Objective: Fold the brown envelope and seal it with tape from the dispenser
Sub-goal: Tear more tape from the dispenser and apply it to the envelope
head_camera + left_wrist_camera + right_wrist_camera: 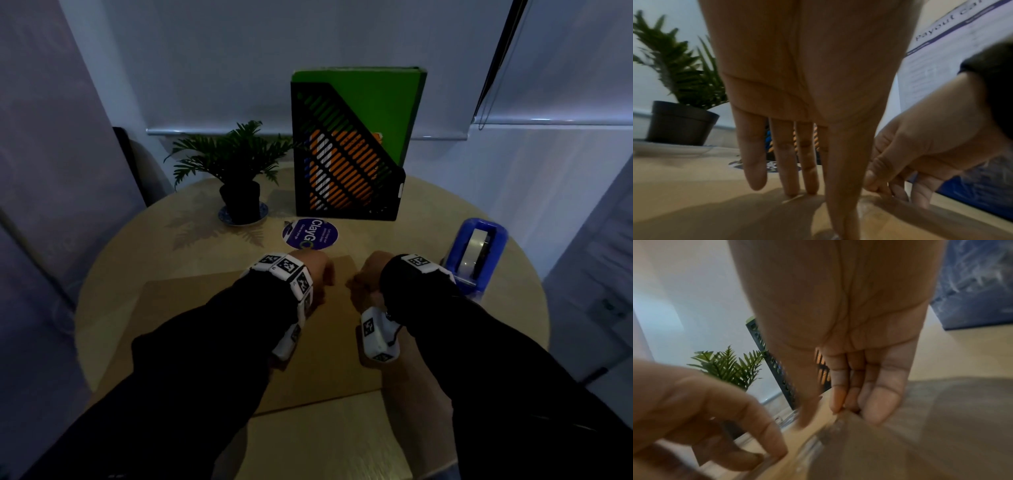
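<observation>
The brown envelope (pixel 191 308) lies flat on the round table, under both forearms. My left hand (pixel 318 270) is at its far edge, and in the left wrist view its straight fingers (pixel 797 186) press down on the paper. My right hand (pixel 363 281) sits just beside it, with its fingertips (pixel 849 410) touching the envelope where a shiny strip of clear tape (pixel 818 439) lies. Nothing is gripped in either hand. The blue tape dispenser (pixel 479 250) stands to the right of my right wrist.
A black mesh file holder (pixel 342 154) with green and orange folders stands at the back of the table (pixel 137 246). A potted plant (pixel 239 164) sits to its left. A round purple sticker (pixel 310 234) lies just beyond my hands.
</observation>
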Demonstrator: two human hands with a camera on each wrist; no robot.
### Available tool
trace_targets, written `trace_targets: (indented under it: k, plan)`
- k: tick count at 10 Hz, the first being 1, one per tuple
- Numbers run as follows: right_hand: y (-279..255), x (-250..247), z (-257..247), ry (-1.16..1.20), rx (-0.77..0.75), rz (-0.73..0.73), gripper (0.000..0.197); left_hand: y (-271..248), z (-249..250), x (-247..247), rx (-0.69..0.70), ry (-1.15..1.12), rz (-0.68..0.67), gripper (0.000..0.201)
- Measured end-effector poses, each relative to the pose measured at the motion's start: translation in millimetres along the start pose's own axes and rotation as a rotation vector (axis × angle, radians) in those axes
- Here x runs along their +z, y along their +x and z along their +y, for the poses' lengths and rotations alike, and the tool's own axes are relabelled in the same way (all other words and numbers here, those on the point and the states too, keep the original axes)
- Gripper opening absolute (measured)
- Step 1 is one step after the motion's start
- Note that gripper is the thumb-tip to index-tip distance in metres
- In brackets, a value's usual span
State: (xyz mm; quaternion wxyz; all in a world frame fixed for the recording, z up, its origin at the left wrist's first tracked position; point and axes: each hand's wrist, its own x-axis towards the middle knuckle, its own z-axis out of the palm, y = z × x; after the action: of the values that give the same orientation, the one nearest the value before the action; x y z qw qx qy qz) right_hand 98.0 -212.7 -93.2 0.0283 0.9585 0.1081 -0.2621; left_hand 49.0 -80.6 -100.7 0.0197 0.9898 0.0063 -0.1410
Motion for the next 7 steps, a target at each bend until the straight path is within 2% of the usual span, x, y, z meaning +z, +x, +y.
trace_targets:
  k: [1, 2, 3, 4, 5, 6, 7]
  plan:
    - [1.9, -0.9, 0.0, 0.087, -0.007, 0.013, 0.042, -16.4, -0.9, -10.0, 0.006, -0.046, -0.019, 0.045]
    - [-7.3, -3.7, -3.9, -0.013, -0.013, -0.001, 0.047, -20.2, 0.6, -9.8, 0.067, -0.053, -0.072, 0.046]
    - [-18.5, -9.8, -5.7, -0.09, -0.015, -0.07, 0.05, -19.1, 0.4, -5.9, 0.098, -0.03, -0.06, 0.042]
    - [-13.6, -10.0, -6.6, -0.049, -0.012, -0.069, 0.046, -19.9, -0.6, -5.6, 0.097, -0.026, -0.065, 0.045]
    - [1.7, -4.1, 2.3, 0.153, -0.018, -0.175, 0.035, -18.9, -1.8, -5.2, 0.093, -0.03, -0.07, 0.049]
    - [17.3, -5.7, 7.3, 0.34, -0.046, -0.091, 0.006, -17.8, -0.9, -5.3, 0.086, -0.024, -0.075, 0.05]
    - [33.1, -4.3, 7.3, 0.219, 0.009, -0.075, 0.022, -17.2, -1.0, -5.5, 0.092, -0.011, -0.07, 0.049]
